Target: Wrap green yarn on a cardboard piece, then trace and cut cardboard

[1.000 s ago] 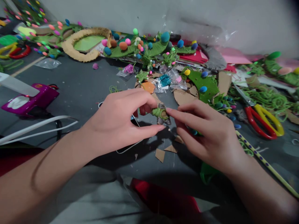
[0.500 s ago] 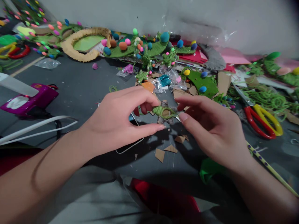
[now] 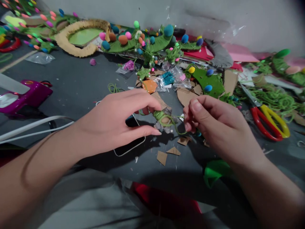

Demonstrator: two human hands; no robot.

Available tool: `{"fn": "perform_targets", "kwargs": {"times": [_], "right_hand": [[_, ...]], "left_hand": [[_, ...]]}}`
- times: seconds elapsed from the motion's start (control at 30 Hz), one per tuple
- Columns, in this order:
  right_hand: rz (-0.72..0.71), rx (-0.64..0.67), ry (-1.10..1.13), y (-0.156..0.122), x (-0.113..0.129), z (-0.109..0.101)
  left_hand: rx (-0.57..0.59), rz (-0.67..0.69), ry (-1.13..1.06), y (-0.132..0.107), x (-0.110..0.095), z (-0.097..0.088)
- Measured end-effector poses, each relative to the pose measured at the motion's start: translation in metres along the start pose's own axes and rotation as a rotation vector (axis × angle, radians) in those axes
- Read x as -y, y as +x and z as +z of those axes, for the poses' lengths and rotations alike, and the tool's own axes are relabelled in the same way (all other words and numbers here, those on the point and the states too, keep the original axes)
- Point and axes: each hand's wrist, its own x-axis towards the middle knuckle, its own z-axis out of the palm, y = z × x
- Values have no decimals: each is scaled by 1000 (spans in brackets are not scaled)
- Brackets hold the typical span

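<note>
My left hand (image 3: 116,119) pinches a small cardboard shape (image 3: 164,120) partly wound with green yarn, held just above the dark table (image 3: 76,89). My right hand (image 3: 214,124) is closed, thumb against fingers, on the strand of green yarn (image 3: 178,125) that runs from the cardboard shape. A phone (image 3: 130,140) lies flat under my left hand.
Red and yellow scissors (image 3: 270,122) lie at the right beside loose green yarn (image 3: 276,100). A purple glue gun (image 3: 26,95) and white cables (image 3: 30,127) sit at the left. Cardboard scraps (image 3: 166,154) lie below the hands. Pom-pom decorated green pieces (image 3: 143,43) and a tan ring (image 3: 78,38) line the back.
My right hand has curled shut on the yarn strand and pulled it to the right of the cardboard shape. The view has shifted slightly right and down; the left hand keeps its hold.
</note>
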Motion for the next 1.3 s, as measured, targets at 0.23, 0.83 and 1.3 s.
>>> {"fn": "perform_targets", "kwargs": {"times": [0.23,0.83,1.3], "right_hand": [[-61,8,-207,1,-2,2],[-115,-1,-98,-2,-9,13],[-98,61,10,-2,-7,11]], "left_hand": [[19,-4,-34,1,8,0],[-25,-140,-91,8,2,3],[-17,-171,-164,8,2,7]]}}
